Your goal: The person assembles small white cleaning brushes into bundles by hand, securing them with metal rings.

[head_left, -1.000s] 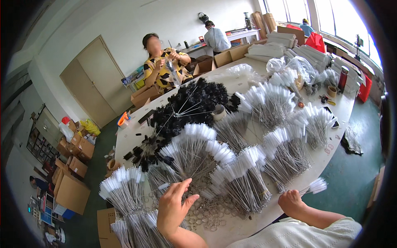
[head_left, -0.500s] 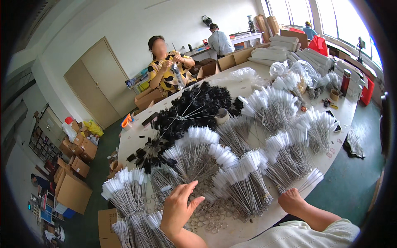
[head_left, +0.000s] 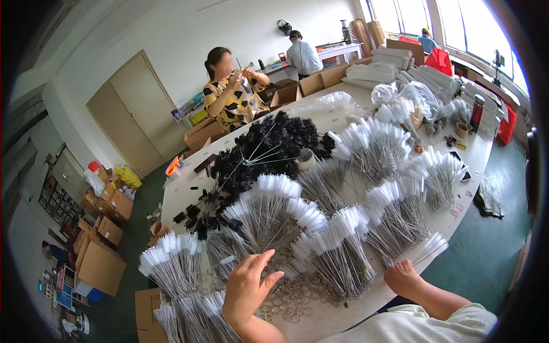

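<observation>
White-bristled wire brushes (head_left: 433, 247) shifted inward, clamped in right hand (head_left: 402, 277); left hand (head_left: 249, 286) spread near round metal rings (head_left: 294, 308).

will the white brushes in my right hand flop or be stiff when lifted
The white brushes should feel light, their wire stems looking thin. They will probably act stiff, not floppy, as the stems run straight out from the right hand. The bristle heads fan slightly, so some may slip apart.
</observation>
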{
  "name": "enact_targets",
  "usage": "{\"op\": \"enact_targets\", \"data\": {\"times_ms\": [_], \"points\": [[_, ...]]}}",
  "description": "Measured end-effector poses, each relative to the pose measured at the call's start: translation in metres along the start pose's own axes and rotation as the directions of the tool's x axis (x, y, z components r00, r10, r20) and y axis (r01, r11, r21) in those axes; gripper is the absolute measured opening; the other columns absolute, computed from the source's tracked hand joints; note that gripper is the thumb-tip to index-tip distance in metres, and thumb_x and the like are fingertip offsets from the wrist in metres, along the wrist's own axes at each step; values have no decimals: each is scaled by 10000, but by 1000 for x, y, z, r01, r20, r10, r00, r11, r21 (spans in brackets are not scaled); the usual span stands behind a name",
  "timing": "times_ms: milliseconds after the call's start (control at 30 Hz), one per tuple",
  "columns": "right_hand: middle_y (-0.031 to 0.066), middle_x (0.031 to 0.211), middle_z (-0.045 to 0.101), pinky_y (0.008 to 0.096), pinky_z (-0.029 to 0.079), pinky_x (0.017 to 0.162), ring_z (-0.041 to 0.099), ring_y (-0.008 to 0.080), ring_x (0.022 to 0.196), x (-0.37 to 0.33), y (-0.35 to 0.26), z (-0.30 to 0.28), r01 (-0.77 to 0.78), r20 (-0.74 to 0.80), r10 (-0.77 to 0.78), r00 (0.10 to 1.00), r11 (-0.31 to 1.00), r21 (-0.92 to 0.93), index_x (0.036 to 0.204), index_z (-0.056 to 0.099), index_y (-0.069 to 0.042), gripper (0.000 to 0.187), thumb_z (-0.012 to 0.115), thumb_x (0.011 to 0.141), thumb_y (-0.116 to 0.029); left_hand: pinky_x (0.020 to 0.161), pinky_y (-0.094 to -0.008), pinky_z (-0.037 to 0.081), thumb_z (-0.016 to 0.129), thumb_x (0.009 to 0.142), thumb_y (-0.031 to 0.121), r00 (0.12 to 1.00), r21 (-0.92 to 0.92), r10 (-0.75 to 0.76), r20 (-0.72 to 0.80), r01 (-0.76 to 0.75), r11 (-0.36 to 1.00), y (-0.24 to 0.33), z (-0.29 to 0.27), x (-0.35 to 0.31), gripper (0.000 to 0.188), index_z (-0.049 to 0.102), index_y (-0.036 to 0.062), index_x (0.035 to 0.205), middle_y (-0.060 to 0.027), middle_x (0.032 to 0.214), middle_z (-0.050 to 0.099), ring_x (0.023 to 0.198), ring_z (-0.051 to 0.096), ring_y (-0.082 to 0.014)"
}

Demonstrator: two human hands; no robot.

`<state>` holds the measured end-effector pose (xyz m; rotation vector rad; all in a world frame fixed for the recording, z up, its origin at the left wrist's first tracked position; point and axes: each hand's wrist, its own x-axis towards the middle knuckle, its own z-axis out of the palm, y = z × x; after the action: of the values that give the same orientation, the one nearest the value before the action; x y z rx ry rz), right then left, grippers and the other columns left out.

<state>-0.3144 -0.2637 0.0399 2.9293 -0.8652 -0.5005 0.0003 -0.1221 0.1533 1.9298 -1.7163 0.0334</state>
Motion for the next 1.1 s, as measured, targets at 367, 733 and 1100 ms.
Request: {"op": "enact_targets", "data": {"times_ms": [367,733,1100], "points": [[91,687,640,345,447,540,632,238,662,-4,2,-2,-16,18,15,1000,1000,9,696,664,-72,100,570,721,-93,711,-364,484,641,777,344,999,10,-6,40,6,1000,7,7,1,441,553,70,1111,-101,927,605,838,591,-274],[86,673,635,349,428,527,632,235,666,-4,-1,12,-3,-20,2,1000,1000,-12,664,659,-93,98,572,708,-100,735,-369,485,662,760,312,996,-30,-37,82,40,999,8,9,-3,459,549,64,1130,-121,975,598,863,588,-299],[83,666,600,358,412,582,604,251,697,4,-3,5,-53,-20,53,998,999,13,649,625,-89,83,575,671,-27,700,-307,477,684,749,147,986,2,-138,-90,139,990,-1,-8,-8,401,568,40,1118,-123,918,617,786,607,-208]]}}
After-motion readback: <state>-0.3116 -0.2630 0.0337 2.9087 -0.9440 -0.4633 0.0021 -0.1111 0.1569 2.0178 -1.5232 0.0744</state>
